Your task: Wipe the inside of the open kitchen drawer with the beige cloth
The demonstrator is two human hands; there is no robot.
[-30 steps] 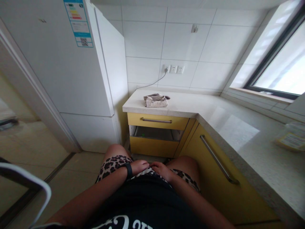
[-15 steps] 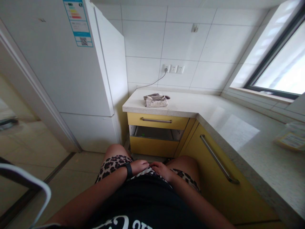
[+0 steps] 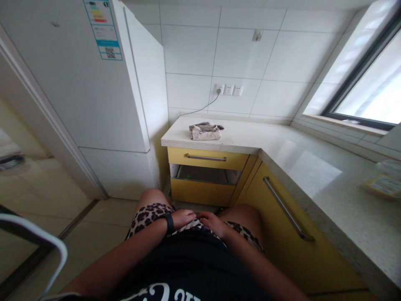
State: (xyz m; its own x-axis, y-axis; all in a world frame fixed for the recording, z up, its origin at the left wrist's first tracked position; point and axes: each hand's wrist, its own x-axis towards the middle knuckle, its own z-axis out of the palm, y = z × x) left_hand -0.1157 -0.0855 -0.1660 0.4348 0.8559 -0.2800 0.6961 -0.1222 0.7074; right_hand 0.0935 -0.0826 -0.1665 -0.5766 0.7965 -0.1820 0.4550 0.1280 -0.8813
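Observation:
I sit facing a kitchen corner with both hands resting on my lap, on leopard-print shorts (image 3: 147,215). My left hand (image 3: 184,218), with a black band on the wrist, lies flat with its fingers stretched toward the right. My right hand (image 3: 213,223) lies flat beside it, and the fingertips of the two hands touch. Neither hand holds anything.
A folded grey cloth (image 3: 205,131) lies on the pale countertop (image 3: 250,144) above a yellow drawer (image 3: 208,161) and an open gap. A white fridge (image 3: 94,104) stands left. Yellow cabinet with long handle (image 3: 286,209) runs along my right. A labelled packet (image 3: 384,184) sits far right.

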